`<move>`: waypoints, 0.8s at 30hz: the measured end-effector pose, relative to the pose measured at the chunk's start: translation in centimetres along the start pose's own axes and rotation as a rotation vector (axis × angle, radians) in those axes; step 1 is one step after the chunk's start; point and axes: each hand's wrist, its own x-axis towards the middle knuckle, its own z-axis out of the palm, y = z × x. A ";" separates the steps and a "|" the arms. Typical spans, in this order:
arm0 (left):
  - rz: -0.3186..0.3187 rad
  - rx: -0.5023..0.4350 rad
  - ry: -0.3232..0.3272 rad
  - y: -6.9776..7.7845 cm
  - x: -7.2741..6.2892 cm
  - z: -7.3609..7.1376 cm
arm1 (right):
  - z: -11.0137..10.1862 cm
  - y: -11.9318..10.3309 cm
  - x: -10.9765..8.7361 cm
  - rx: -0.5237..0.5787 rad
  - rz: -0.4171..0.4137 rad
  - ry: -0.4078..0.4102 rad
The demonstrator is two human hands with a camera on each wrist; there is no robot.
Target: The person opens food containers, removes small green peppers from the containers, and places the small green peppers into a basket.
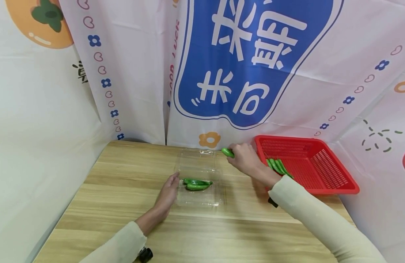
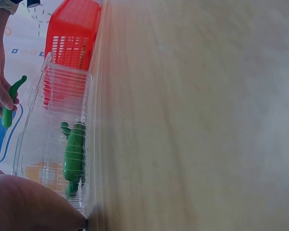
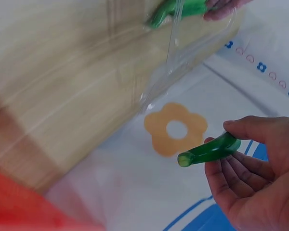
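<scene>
My right hand [image 1: 244, 159] pinches a green chili pepper [image 1: 227, 152] between thumb and fingers, above the table to the right of the container's raised lid. In the right wrist view the held pepper [image 3: 209, 150] shows a pale stem end. A clear plastic clamshell container [image 1: 200, 199] stands in the middle of the table, its lid opened toward the back. Inside lie green peppers [image 1: 197, 186], side by side and pointing left-right. My left hand [image 1: 167, 195] rests at the container's left side, fingers extended along it.
A red plastic basket [image 1: 335, 168] stands at the back right, with several green peppers [image 1: 279, 166] at its left side, partly hidden by the right forearm. The wooden table [image 1: 130, 190] meets printed cloth [image 1: 140, 109] at the back and sides.
</scene>
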 end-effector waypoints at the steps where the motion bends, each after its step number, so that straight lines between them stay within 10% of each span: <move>1: -0.003 -0.004 -0.001 0.0 0.0 0.0 | -0.2 0.3 0.0 -0.007 0.012 0.004; 24: 0.005 -0.011 -0.011 0.3 -0.3 0.1 | -3.9 6.2 -0.5 0.010 0.160 0.013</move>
